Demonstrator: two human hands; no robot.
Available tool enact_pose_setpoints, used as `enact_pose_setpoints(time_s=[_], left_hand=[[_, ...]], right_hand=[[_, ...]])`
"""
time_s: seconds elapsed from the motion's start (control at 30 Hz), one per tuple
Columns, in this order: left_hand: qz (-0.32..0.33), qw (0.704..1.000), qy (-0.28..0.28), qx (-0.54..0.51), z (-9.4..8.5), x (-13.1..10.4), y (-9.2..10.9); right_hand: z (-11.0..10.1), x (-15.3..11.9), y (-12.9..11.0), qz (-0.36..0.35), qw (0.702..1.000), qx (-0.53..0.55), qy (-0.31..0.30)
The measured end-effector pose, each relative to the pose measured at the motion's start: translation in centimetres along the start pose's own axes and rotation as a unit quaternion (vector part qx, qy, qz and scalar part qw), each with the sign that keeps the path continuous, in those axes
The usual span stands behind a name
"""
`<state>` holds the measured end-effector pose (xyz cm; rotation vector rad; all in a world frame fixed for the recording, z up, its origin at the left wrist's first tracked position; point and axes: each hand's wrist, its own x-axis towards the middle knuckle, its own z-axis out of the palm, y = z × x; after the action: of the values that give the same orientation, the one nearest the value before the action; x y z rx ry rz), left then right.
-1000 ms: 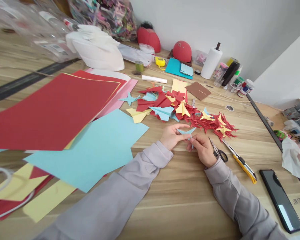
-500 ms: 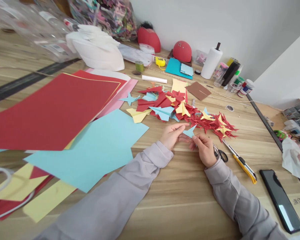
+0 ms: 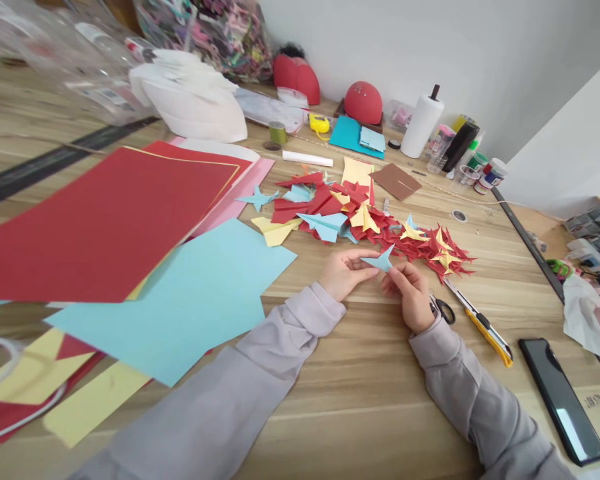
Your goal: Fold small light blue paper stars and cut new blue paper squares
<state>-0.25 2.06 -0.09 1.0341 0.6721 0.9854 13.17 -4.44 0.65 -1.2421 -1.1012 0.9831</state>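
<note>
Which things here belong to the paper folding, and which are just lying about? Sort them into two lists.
Likely part of the work: held blue piece, pile of folded pieces, large blue sheet, scissors, yellow cutter.

Apparently just lying about: phone, yellow tape measure, upright white roll.

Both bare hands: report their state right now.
Left hand: closed on the small folded light-blue paper piece.
Right hand: closed on the same piece, fingertips at its lower edge.

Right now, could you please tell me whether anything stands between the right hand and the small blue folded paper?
Nothing visible does: the right hand pinches the blue folded paper directly; the scissors lie off to the right.
</note>
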Motion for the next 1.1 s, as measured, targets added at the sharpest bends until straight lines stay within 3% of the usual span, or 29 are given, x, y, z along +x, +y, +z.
enact_pose_setpoints(time_s=[0.3, 0.77, 1.1], left_hand=[[0.008, 0.999, 0.007, 0.03, -0.19, 0.24, -0.27], [0.062, 0.997, -0.05, -0.02, -0.3, 0.11, -0.11], [0.067, 0.991, -0.058, 0.102, -0.14, -0.35, 0.36]], right_hand=[[0.15, 0.25, 0.51, -0.035, 0.999, 0.025, 0.015], [0.09, 0.3, 0.41, -0.013, 1.0, 0.006, 0.019], [0.21, 0.3, 0.31, -0.006, 0.999, 0.022, 0.024]])
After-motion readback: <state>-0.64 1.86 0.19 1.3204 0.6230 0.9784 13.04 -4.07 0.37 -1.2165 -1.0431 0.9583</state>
